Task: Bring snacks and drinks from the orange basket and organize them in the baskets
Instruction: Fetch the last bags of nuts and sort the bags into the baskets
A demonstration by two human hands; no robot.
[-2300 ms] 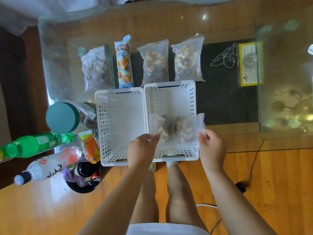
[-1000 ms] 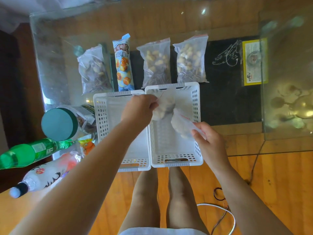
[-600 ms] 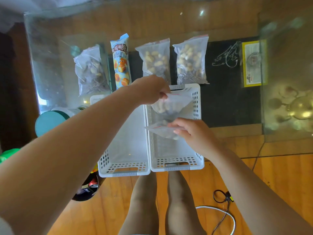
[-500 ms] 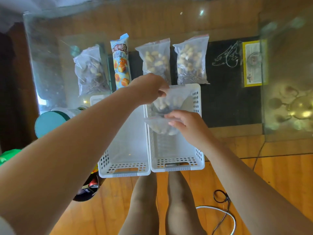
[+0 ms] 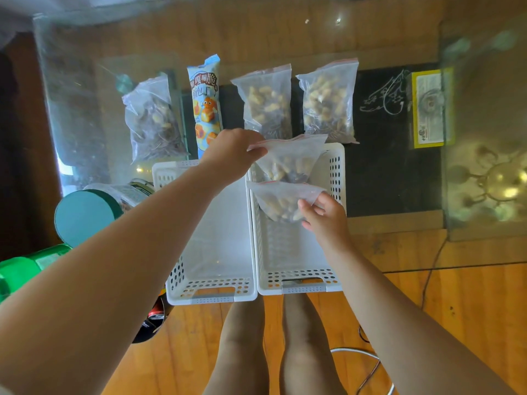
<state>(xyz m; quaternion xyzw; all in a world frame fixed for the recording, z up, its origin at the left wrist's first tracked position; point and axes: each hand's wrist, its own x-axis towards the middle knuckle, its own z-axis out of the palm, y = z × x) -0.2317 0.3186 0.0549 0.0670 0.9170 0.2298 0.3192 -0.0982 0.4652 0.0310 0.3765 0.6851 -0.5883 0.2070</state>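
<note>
While the left hand (image 5: 232, 153) pinches one crinkly clear zip bag of peanuts (image 5: 288, 161) over the far end of the right-hand perforated white plastic basket (image 5: 296, 252), the right hand (image 5: 323, 216) pinches a second peanut bag (image 5: 281, 201) just nearer.

The right basket (image 5: 336, 172) is blocked at its far half: two nut bags (image 5: 288, 163) hang over it, one pinched by the left hand (image 5: 231, 155), the nearer one by the right hand (image 5: 325, 215). Its near half lies open from above. The left basket (image 5: 216, 286) is crossed by the left forearm; its near end is open. Beyond the baskets a row of four snack bags (image 5: 328, 101) fills the surface (image 5: 285, 35). Bottles (image 5: 25, 269) and a teal-lidded can (image 5: 82, 215) crowd the left side.
</note>
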